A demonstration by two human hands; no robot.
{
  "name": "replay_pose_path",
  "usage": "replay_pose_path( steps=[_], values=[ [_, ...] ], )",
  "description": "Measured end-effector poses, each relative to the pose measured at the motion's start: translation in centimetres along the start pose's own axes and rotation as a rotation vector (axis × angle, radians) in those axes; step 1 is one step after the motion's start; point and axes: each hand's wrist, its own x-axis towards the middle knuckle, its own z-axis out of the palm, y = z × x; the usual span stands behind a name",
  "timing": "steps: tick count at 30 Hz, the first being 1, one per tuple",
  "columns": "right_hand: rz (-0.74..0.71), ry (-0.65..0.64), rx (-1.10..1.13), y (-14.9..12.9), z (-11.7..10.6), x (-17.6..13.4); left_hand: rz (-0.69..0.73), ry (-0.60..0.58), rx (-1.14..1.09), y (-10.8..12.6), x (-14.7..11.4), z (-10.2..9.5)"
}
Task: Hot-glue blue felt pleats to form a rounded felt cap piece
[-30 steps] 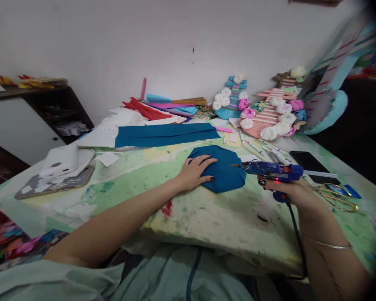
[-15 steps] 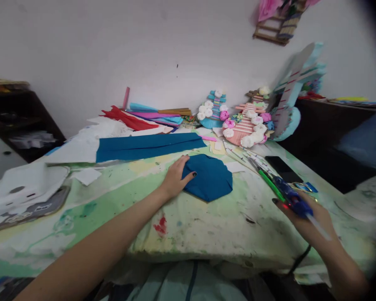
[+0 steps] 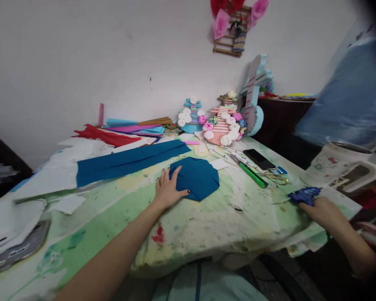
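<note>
My left hand (image 3: 168, 189) lies with spread fingers on the left edge of a dark blue, many-sided piece (image 3: 197, 179), which looks covered in paper or cloth. Over at the right edge of the table, my right hand (image 3: 322, 211) is closed around a dark blue glue gun (image 3: 304, 195); a pale stick shows at the gun's left end. Part of the right fingers is hidden behind the gun. Behind the blue piece stretches a folded strip of the same blue material (image 3: 131, 163).
A green utility knife (image 3: 253, 174), scissors (image 3: 277, 176) and a black phone (image 3: 259, 159) lie right of centre. A white mug (image 3: 329, 165) stands far right. Flower-decorated guitar shapes (image 3: 223, 125) lean at the back. Coloured paper rolls (image 3: 138, 129) lie back left, a grey case (image 3: 21, 248) front left.
My right hand has carried the glue gun right, away from the knife to the table's edge. The view has turned right, bringing the mug into sight. My left hand stays on the blue piece.
</note>
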Motion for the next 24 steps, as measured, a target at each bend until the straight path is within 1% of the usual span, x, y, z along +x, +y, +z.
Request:
replay_pose_path(
  steps=[2,4,7,9,11,12,13,14,15,16,18,21,23,24],
  values=[
    [-0.005,-0.02,-0.032,-0.2,0.5,0.1,-0.014,0.054,-0.091,-0.2,0.1,0.2],
    [0.011,-0.01,-0.062,-0.1,0.9,-0.2,-0.018,0.151,-0.231,-0.6,0.4,0.4],
    [-0.001,0.014,-0.11,0.1,0.7,-0.9,-0.032,0.261,-0.382,-1.6,1.0,0.2],
    [-0.015,0.081,-0.177,-0.4,-0.2,-1.4,-0.069,0.294,-0.421,-2.2,1.5,-0.2],
    [-0.086,0.205,-0.209,-2.1,-1.5,-1.7,-0.117,0.327,-0.476,-2.9,2.0,-0.7],
    [-0.174,0.269,-0.177,-3.5,-2.2,-1.8,-0.142,0.343,-0.506,-3.2,2.2,-0.9],
    [-0.31,0.314,-0.098,-5.2,-2.8,-1.7,-0.166,0.356,-0.536,-3.5,2.4,-1.1],
    [-0.481,0.32,0.019,-7.2,-3.3,-1.5,-0.187,0.366,-0.566,-3.7,2.5,-1.2],
    [-0.622,0.295,0.121,-9.4,-3.6,-1.2,-0.206,0.37,-0.598,-3.9,2.6,-1.3],
    [-0.722,0.237,0.184,-11.8,-3.8,-0.7,-0.22,0.37,-0.63,-4.1,2.7,-1.3],
    [-0.829,0.18,0.202,-16.7,-3.4,0.7,-0.231,0.361,-0.699,-4.4,2.7,-1.3],
    [-0.961,0.084,0.194,-23.2,-1.7,3.5,-0.212,0.359,-0.786,-4.5,2.6,-1.5],
    [-1.014,0.009,0.184,-26.4,-0.3,5.1,-0.196,0.362,-0.826,-4.5,2.6,-1.8],
    [-1.031,-0.027,0.183,-27.5,0.4,5.8,-0.191,0.36,-0.843,-4.5,2.5,-2.1]
  ],
)
